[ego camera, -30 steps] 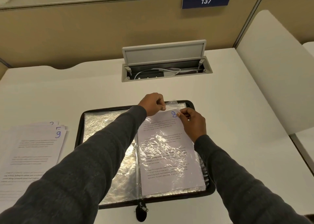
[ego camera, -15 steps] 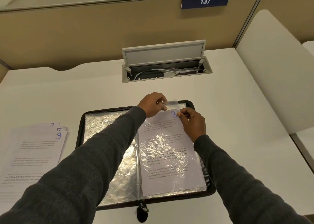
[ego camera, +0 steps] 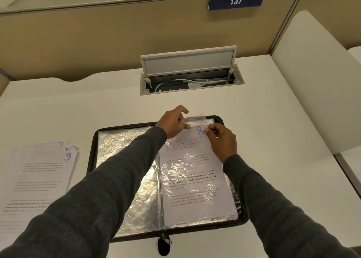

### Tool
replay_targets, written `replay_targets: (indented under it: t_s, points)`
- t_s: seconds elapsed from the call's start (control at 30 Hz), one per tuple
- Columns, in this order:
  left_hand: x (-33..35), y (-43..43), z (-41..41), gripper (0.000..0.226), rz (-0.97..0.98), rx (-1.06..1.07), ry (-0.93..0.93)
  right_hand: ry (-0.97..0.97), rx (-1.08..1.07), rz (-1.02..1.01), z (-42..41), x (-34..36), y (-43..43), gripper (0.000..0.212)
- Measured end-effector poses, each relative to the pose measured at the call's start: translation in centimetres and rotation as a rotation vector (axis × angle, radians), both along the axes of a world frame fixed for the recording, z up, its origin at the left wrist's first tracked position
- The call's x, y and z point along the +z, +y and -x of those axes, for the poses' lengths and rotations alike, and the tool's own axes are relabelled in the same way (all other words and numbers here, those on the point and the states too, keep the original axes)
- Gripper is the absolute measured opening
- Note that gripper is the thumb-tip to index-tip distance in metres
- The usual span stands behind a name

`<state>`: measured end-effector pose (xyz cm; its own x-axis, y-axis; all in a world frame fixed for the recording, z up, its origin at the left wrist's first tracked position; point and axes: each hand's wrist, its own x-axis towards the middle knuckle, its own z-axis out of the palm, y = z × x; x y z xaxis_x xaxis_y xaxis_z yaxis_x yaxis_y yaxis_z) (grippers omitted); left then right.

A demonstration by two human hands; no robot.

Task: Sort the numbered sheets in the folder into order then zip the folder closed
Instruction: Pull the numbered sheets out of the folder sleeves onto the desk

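One folder (ego camera: 90,156) lies open; left hand (ego camera: 172,121) pinches its clear sleeve (ego camera: 195,119), right hand (ego camera: 221,140) pinches sheet 8 (ego camera: 191,160).

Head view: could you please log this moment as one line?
left hand pinches plastic sleeve edge | right hand pinches sheet 8 | folder open

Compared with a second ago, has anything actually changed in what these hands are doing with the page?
Very little. The left hand has lifted the top edge of the clear sleeve slightly, forefinger now raised, so the blue 8 on the sheet shows in full. The right hand still pinches the sheet at its top right corner. The folder, the loose stack and the zip pull have not moved.
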<state>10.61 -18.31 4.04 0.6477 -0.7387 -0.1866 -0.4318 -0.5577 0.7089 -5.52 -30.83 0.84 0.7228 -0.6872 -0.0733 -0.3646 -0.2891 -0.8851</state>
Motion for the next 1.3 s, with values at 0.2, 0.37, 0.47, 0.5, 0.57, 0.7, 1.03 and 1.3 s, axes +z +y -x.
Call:
replay_targets:
  t_s: [0.2,0.37,0.47,0.5,0.57,0.7,1.03,1.3]
  points:
    - [0.0,0.1,-0.3,0.011,0.038,0.035,0.022,0.006,-0.008,-0.030,0.1,0.0,0.1,0.014]
    - [0.4,-0.1,-0.4,0.029,0.019,0.027,0.130,-0.006,-0.017,-0.046,0.0,0.2,0.0,0.014]
    - [0.5,-0.6,-0.5,0.040,-0.059,-0.027,0.138,-0.011,-0.028,-0.070,0.0,0.4,0.1,0.010]
    - [0.5,-0.7,-0.6,0.041,-0.081,-0.045,0.141,-0.013,-0.031,-0.076,-0.1,0.5,0.2,0.009]
    - [0.6,-0.9,-0.7,0.044,-0.095,-0.066,0.154,-0.014,-0.036,-0.082,-0.1,0.7,0.2,0.009]
    - [1.1,-1.5,-0.4,0.064,-0.203,-0.120,0.175,-0.006,-0.038,-0.077,-0.1,0.7,0.1,0.011]
    - [2.6,-2.0,-1.8,0.073,-0.102,0.077,0.091,0.116,-0.038,-0.130,1.1,0.4,0.2,0.029]
    - [6.1,-0.4,-5.2,0.048,0.222,0.236,-0.166,0.303,0.000,-0.163,3.1,-2.0,0.1,0.021]
